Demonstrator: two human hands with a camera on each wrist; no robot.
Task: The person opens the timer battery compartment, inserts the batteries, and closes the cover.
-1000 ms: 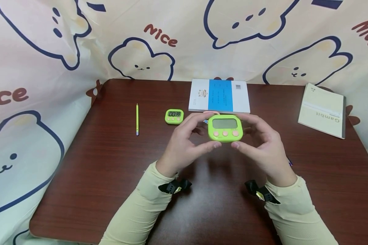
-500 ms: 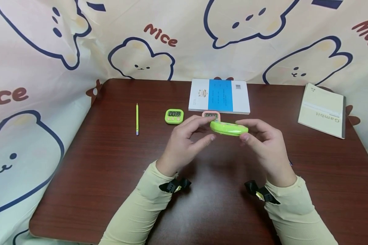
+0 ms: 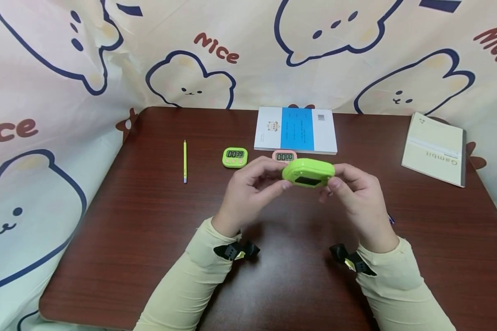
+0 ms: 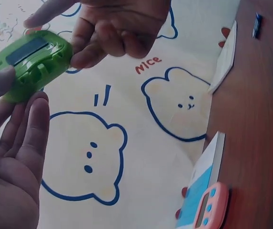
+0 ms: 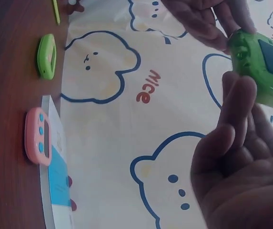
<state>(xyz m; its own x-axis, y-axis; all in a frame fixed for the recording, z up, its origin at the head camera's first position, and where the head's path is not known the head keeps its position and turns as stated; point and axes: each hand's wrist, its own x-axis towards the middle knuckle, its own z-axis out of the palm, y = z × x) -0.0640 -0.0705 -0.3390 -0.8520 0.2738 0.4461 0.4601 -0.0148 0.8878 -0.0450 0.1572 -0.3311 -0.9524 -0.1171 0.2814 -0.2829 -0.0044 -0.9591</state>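
Observation:
Between my two hands, above the table, a green digital timer [image 3: 308,172] is tilted so that its back shows, with a dark rectangle on it. My left hand [image 3: 250,189] holds its left end between thumb and fingers. At the other end, my right hand [image 3: 361,202] pinches it with thumb and fingertips. Both wrist views show the timer, in the left wrist view as a green body [image 4: 34,59] with the dark rectangle upward. Behind it a pink timer [image 3: 284,155] is partly hidden. A second green timer [image 3: 234,157], its display lit, lies left of that.
A yellow-green pencil [image 3: 185,161] lies at the left of the brown table [image 3: 120,239]. A white and blue book [image 3: 296,129] is at the back, and a cream notebook [image 3: 435,149] at the far right. A small dark item [image 3: 391,219] peeks out beside the right wrist.
The held timer has turned from screen and buttons facing me, through edge-on, to its back. The hands stay almost in place. The pink timer is more visible than a second ago.

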